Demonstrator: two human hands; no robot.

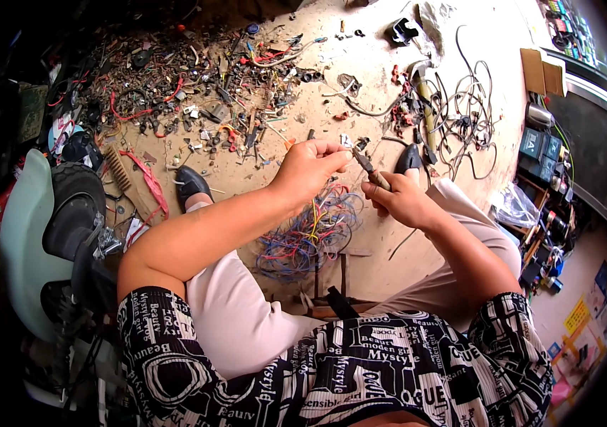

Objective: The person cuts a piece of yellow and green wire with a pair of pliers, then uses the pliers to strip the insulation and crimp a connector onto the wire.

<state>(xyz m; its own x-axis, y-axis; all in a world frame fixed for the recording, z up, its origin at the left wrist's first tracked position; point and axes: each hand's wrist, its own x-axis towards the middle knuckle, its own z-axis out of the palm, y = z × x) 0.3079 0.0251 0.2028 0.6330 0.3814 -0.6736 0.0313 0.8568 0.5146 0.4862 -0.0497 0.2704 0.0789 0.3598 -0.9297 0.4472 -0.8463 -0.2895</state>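
My left hand [305, 171] is closed in a pinch at the middle, its thumb and forefinger on a small whitish piece [346, 141] whose kind I cannot make out. Facing it, my right hand [404, 202] is wrapped round the handles of a pair of pliers [364, 162]. The dark jaws point up and left, close to the left fingertips. Whether they touch the small piece is too small to tell. Below both hands, between my legs, lies a tangled heap of thin red, blue and yellow wires [309, 238].
A wide spread of small scrap parts [196, 92] covers the floor at the far left. Black cables [485, 107] lie coiled at the right, near a yellowish rod [428, 107]. A brush [116, 169] and a wheel [72, 206] are at the left; a cardboard box [541, 71] stands far right.
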